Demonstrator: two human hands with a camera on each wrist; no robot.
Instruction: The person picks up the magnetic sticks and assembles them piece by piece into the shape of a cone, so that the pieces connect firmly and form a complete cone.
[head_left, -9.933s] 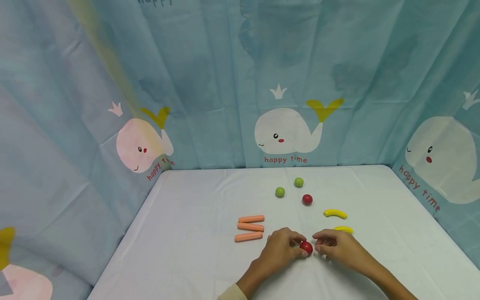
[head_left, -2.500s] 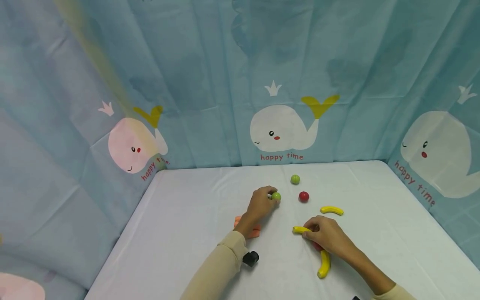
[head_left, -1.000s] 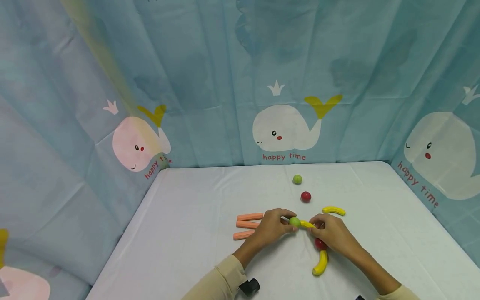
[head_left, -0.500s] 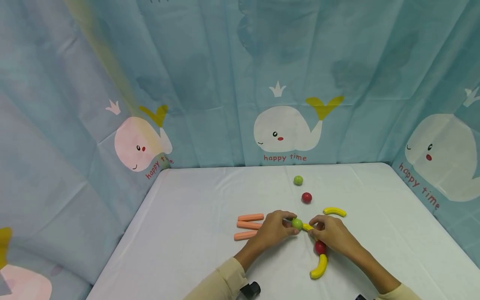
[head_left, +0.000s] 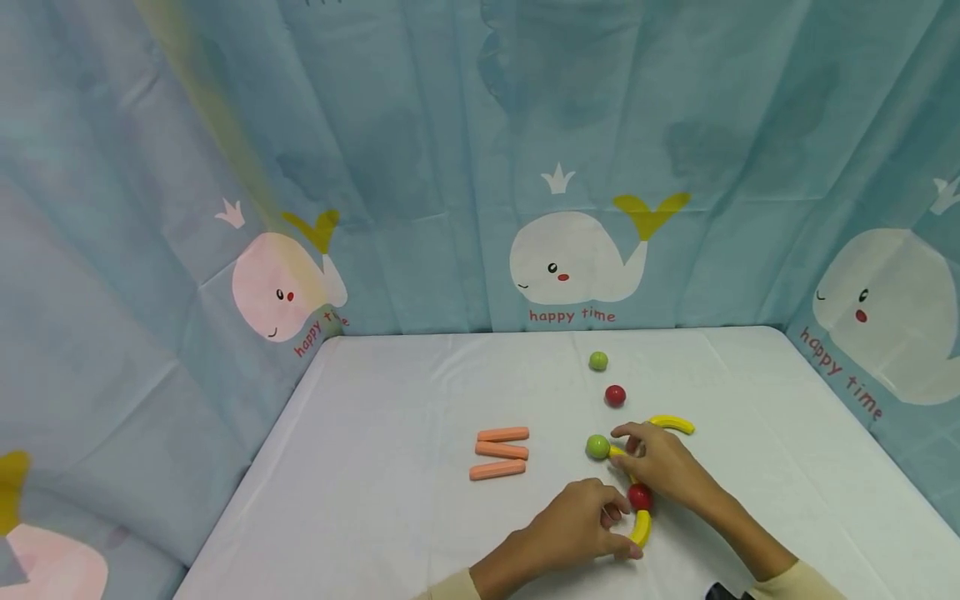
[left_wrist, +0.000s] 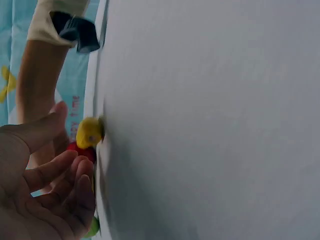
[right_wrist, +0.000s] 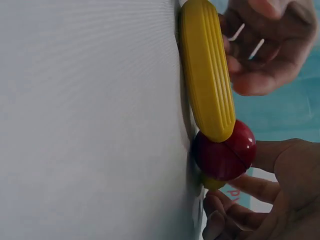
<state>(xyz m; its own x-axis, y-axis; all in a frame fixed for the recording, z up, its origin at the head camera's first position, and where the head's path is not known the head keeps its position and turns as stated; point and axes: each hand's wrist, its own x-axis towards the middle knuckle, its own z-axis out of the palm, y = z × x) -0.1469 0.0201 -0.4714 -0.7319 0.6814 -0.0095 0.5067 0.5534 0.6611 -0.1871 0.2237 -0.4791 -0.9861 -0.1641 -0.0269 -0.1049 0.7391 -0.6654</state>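
My left hand (head_left: 573,527) is beside the nearest toy banana (head_left: 642,527), thumb tip at its lower end, the other fingers loosely bent and apart from it. That banana's upper end meets a shiny red ball (head_left: 640,497). From the ball, a second toy banana (right_wrist: 212,183) runs up to a green ball (head_left: 597,447), making a bent line. My right hand (head_left: 663,462) arches over this second banana, mostly hiding it; its thumb overlaps the banana, and its index fingertip is just right of the green ball, spread from the thumb.
Three orange sausage-like sticks (head_left: 502,451) lie left of the line. Farther back are another red ball (head_left: 615,396) and green ball (head_left: 598,361). A third toy banana (head_left: 672,424) lies behind my right hand. A whale-printed curtain (head_left: 420,167) surrounds the white table (head_left: 360,467).
Earlier my left hand brought the green ball to the second banana's end. It has since let go and moved down to the nearest banana. My right hand has shifted slightly up and left.
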